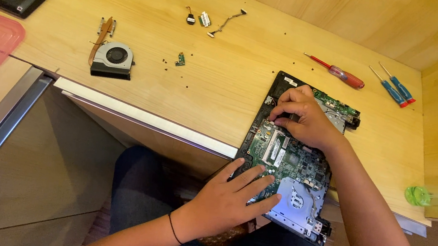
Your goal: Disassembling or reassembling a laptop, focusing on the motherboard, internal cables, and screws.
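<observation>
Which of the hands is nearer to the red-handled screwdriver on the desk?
Right. The right hand works at the laptop board's far end, just below the red-handled screwdriver; the left hand lies flat on the board's near end, much farther away.

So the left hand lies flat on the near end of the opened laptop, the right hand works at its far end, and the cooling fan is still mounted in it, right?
Not quite. The left hand does lie flat on the near end of the opened laptop and the right hand works at its far end, but the cooling fan is not mounted. The head view shows it lying apart on the desk, far to the left.
</observation>
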